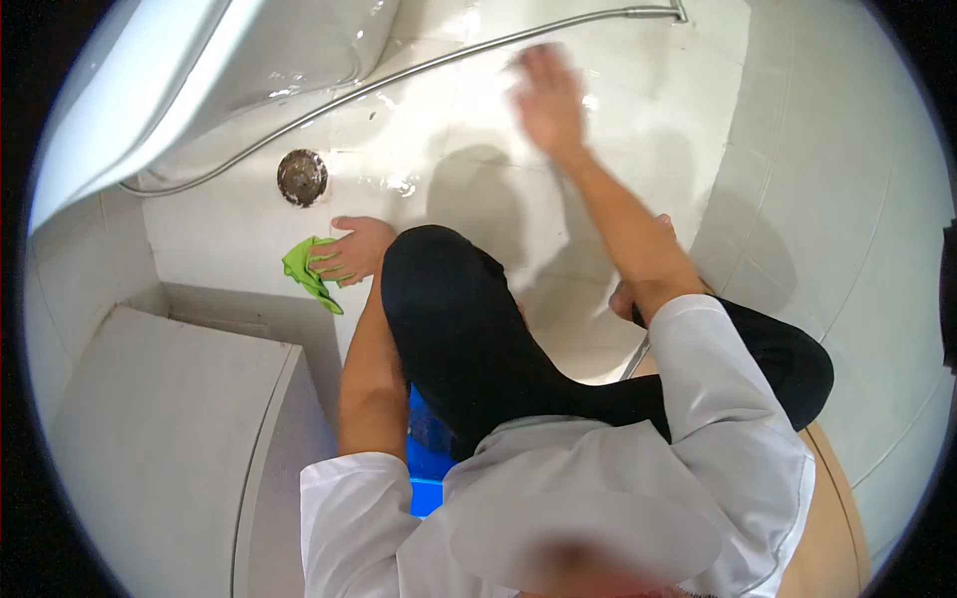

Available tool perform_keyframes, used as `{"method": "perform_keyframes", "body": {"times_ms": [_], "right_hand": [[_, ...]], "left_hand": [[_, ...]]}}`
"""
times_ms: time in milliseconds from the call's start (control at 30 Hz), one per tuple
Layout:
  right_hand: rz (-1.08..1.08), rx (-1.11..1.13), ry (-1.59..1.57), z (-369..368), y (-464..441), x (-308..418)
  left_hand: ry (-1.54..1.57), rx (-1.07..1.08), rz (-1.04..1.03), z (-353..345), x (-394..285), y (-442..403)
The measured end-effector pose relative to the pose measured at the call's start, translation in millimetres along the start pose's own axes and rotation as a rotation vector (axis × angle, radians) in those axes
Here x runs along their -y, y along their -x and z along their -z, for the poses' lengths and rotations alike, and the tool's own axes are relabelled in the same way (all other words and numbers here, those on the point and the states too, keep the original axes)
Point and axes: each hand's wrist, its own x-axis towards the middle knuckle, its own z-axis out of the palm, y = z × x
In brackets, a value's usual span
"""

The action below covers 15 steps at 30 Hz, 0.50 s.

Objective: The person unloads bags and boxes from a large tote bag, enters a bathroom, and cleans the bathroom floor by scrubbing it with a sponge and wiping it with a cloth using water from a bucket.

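Note:
Beside my left knee, my left hand point(354, 250) presses a bright green cloth point(311, 273) onto the wet, pale tiled floor point(399, 130). The cloth bunches under and around its fingers. Further forward, my right hand point(550, 100) reaches out over the floor, blurred by motion. Its fingers look stretched out, and I see nothing in it. Close ahead of my left hand is a round, rusty-brown drain cover point(302, 177). A metal shower hose point(478, 50) runs across the floor past the drain and in front of my right hand.
A white fixture point(159, 90) overhangs the upper left. A pale cabinet point(169, 399) stands at my left, near something blue point(427, 496) by my side. Tiled wall point(837, 169) rises on the right, with a light wooden edge point(835, 498) below it.

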Motion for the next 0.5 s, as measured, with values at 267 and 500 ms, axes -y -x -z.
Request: {"method": "perform_keyframes", "body": {"times_ms": [267,500], "right_hand": [[-0.203,-0.145,-0.158,-24.2,-19.1,72.8],[0.458,0.456,-0.354,17.5,30.0,105.4]], "left_hand": [[0.056,0.036,-0.155,2.6,-2.1,26.6],[0.193,0.046,-0.386,19.5,22.8,-11.8]]}}
